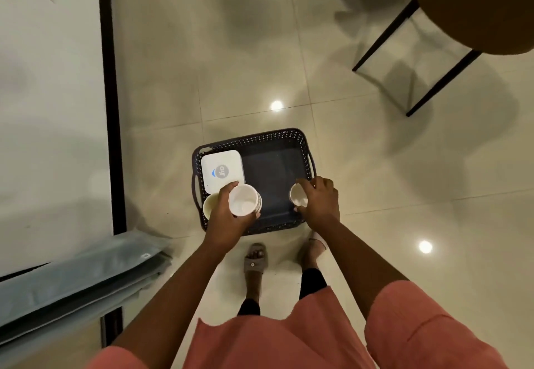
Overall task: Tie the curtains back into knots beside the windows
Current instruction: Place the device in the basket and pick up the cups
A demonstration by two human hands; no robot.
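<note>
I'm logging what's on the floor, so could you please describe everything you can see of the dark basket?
The basket is a dark, rectangular, plastic-looking tray with perforated walls and a loop handle at each short end. It sits flat on the tiled floor in front of the person's feet. Inside lie a white box at its left and a paper cup; the rest looks bare.

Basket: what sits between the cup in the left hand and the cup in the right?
Head view: only bare dark basket floor lies between the left hand's cup and the right hand's cup.
</note>
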